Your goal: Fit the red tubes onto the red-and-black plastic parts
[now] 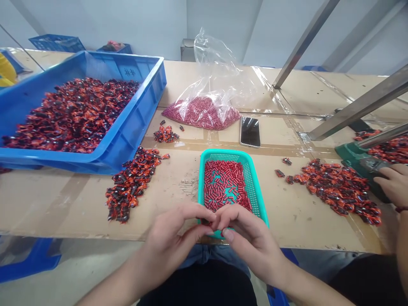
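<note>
My left hand [178, 233] is closed in a pinch on a small black-and-orange plastic part [205, 222], mostly hidden by the fingers. My right hand [248, 238] meets it fingertip to fingertip. A bit of red shows at its thumb tip, which looks like one of the small red tubes. Both hands are above the near end of a green mesh basket [259, 199], where many loose red tubes [219, 178] lie. To the left on the cardboard-covered table is a pile of black-and-orange parts [132, 182].
A large blue crate [127, 127] full of such parts stands at left. Behind the basket are a clear bag [204, 110] of red tubes and a phone [250, 131]. At right lie another pile [338, 187], metal bars [357, 104] and a co-worker's hand [395, 185] on a green tool [360, 163].
</note>
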`<state>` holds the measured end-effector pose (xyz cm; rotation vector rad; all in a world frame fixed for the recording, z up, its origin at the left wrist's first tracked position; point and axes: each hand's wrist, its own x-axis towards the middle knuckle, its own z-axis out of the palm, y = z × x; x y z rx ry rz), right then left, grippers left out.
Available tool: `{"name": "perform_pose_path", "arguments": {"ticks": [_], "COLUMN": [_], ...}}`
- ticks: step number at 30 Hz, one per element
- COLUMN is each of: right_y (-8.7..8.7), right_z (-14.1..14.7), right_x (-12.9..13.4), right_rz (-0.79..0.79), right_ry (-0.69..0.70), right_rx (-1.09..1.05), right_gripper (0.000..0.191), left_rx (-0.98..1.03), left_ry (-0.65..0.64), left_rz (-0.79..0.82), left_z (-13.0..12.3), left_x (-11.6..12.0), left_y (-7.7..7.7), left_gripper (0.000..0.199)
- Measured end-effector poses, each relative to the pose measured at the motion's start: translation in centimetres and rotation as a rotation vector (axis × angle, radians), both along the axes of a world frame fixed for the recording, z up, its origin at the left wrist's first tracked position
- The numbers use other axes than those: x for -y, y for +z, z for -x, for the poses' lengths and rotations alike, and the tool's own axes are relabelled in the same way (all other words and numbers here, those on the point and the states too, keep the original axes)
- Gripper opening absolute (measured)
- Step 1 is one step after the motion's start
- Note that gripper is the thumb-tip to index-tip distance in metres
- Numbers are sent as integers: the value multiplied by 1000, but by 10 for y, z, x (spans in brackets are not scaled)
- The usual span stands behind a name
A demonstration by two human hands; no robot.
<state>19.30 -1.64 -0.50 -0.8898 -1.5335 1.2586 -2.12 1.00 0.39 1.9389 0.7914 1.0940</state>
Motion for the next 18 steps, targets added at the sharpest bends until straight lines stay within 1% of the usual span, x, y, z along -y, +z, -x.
{"name": "perform_pose_path", "arguments": {"ticks": [2, 4, 6, 8, 10, 14, 16, 18], "right_y": [0, 3, 9, 15, 20, 24, 24, 22], "right_z": [-2, -2, -1, 2, 6, 11, 12, 12], "right_x": [1, 2, 2, 1, 0, 0, 0, 0], "right_rz": [-6, -73, -208, -359, -453, -545, -551, -504], "right_ry": [-44, -113, -176, -219, -235, -269, -276, -255], "right_rx": [3, 41, 115, 199, 261, 392, 424, 388], "right_gripper": [8, 7, 14, 21, 23, 19, 18, 19], "left_rx": [-2, -12, -41, -88, -140, -214, -221, -212], "left_ry": [23, 35, 37, 34, 15, -11, 2, 13], "left_rz": [-71, -181, -293, -387, -453, -562, -607, -631], "left_z": [-2, -2, -1, 1, 3, 3, 1, -1], "left_x": [2, 4, 6, 10, 12, 14, 13, 12], "left_y": [0, 0, 1, 1, 2, 5, 6, 5], "left_gripper": [31, 41, 51, 55, 50, 34, 30, 29]}}
